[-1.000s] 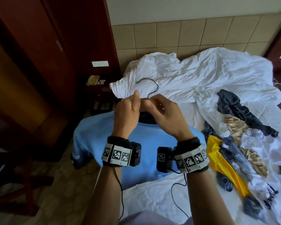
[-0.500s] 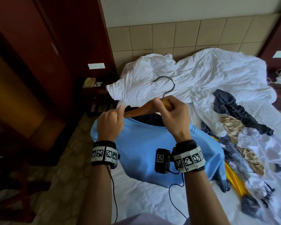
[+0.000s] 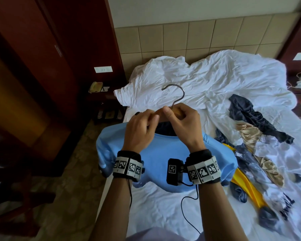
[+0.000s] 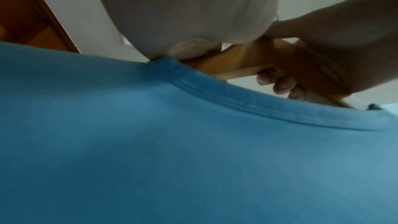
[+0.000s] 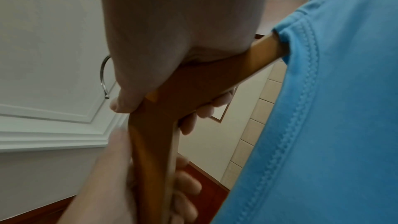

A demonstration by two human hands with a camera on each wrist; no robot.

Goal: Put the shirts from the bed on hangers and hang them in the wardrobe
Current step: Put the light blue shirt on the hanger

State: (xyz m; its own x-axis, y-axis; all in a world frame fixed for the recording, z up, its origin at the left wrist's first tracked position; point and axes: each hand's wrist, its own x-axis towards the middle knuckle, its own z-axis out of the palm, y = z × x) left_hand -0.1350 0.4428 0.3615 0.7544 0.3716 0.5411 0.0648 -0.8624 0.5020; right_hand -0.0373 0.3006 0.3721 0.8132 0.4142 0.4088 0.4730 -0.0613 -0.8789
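A light blue T-shirt hangs on a wooden hanger held up over the bed's left edge. The metal hook points up and away from me. My right hand grips the hanger at its middle, just under the hook. My left hand sits right beside it, fingers curled round the hanger's left arm above the collar. In the right wrist view the wooden hanger runs into the shirt's neck opening. The collar lies just below the hanger in the left wrist view.
A dark wooden wardrobe stands to the left, and a bedside table with a phone beyond it. The crumpled white duvet covers the head of the bed. Several loose garments lie on the right, among them a dark shirt and a yellow one.
My left hand has left the shirt's left shoulder and moved right to the hanger's middle, beside my right hand. The shirt's left shoulder now drapes over the hanger arm.
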